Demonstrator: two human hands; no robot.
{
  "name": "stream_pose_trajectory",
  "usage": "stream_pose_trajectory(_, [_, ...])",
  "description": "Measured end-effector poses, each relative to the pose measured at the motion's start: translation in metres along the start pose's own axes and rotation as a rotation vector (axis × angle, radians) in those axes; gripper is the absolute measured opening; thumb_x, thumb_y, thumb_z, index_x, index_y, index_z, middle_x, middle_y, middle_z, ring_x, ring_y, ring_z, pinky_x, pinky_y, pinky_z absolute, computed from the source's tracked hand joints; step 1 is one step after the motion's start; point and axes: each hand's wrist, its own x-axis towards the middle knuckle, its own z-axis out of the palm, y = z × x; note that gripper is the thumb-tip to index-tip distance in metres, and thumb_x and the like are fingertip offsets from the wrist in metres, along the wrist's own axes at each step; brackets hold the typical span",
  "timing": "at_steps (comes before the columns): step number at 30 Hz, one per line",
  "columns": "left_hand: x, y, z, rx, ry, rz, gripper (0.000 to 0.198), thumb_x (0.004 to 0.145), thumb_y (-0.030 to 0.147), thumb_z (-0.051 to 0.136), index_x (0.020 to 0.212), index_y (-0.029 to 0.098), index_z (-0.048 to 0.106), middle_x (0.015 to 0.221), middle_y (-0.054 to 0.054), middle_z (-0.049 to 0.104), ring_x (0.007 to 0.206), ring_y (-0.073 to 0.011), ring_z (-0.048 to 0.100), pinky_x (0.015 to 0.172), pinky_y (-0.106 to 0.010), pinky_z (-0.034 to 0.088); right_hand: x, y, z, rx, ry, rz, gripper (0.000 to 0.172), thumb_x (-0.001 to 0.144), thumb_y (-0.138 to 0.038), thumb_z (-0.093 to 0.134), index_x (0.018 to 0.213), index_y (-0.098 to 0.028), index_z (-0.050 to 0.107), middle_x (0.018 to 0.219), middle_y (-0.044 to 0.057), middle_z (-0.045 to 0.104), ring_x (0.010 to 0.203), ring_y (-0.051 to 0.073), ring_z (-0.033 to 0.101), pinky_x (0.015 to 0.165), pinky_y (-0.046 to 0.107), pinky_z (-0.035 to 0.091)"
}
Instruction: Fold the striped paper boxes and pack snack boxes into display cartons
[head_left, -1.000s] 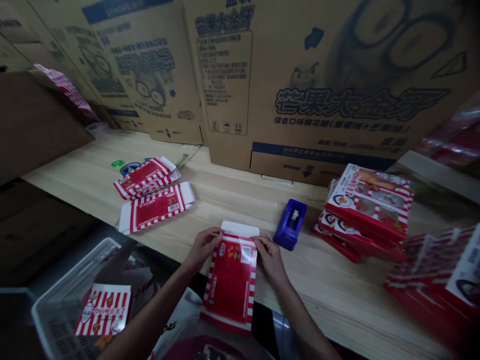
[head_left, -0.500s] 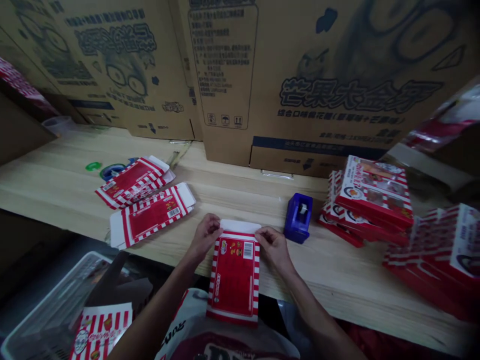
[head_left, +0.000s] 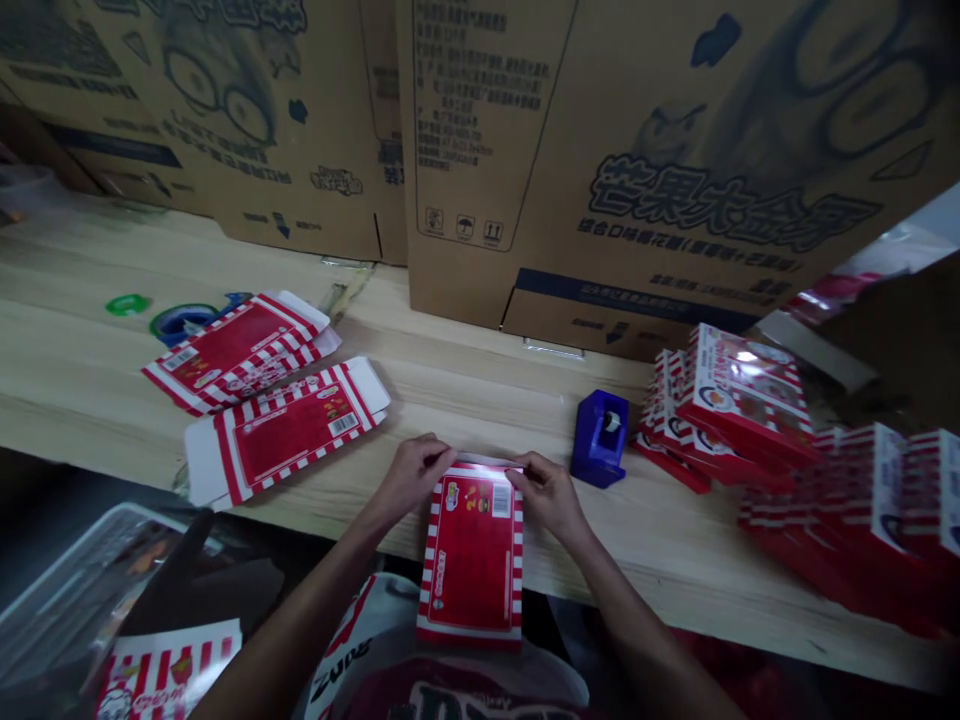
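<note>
A red box [head_left: 471, 550] with red-and-white striped edges lies between my hands at the table's front edge, its printed red face up and its far end toward the cartons. My left hand [head_left: 417, 472] pinches the far left corner. On the far right corner, my right hand [head_left: 551, 492] grips with thumb and fingers. The white end flap shows only as a thin strip between them. Just right of my right hand stands a blue tape dispenser [head_left: 598, 440]. To the left lie two flattened-looking striped boxes, one nearer [head_left: 289, 430] with open white flaps and one behind it [head_left: 232, 345].
Large brown cartons [head_left: 465, 270] line the back of the wooden table [head_left: 480, 380]. Finished-looking boxes are stacked at right [head_left: 739, 395], with more in a row [head_left: 847, 500]. A blue tape roll [head_left: 180, 322] and a green ring [head_left: 127, 305] lie at left. A white basket [head_left: 82, 550] stands below.
The white end flap, upright and visible before, is now folded down to a thin strip at the box's far end. Both hands stay at its corners. The camera view has shifted slightly.
</note>
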Motion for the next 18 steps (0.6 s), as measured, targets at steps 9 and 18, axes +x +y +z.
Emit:
stream_pose_trajectory(9, [0.029,-0.009,-0.002,-0.152,-0.091,-0.182,0.048,0.082,0.051,0.049,0.049,0.018,0.039,0.049,0.005,0.029,0.046,-0.0082,0.028,0.046,-0.023,0.02,0.068,-0.035,-0.01,-0.367,-0.354,-0.132,0.007,0.075,-0.022,0.065,0.069,-0.019,0.067,0.064,-0.001,0.064,0.06,0.014,0.054,0.055,0.023,0.034])
stream_pose_trajectory(18, [0.033,-0.011,-0.013,-0.149,-0.122,-0.184,0.043,0.081,0.043,0.053,0.048,0.016,0.046,0.049,0.004,0.037,0.048,-0.009,0.034,0.047,-0.023,0.025,0.069,-0.038,-0.01,-0.194,-0.473,-0.108,0.03,0.09,-0.034,0.049,0.072,-0.019,0.068,0.065,-0.001,0.062,0.059,0.013,0.05,0.055,0.022,0.036])
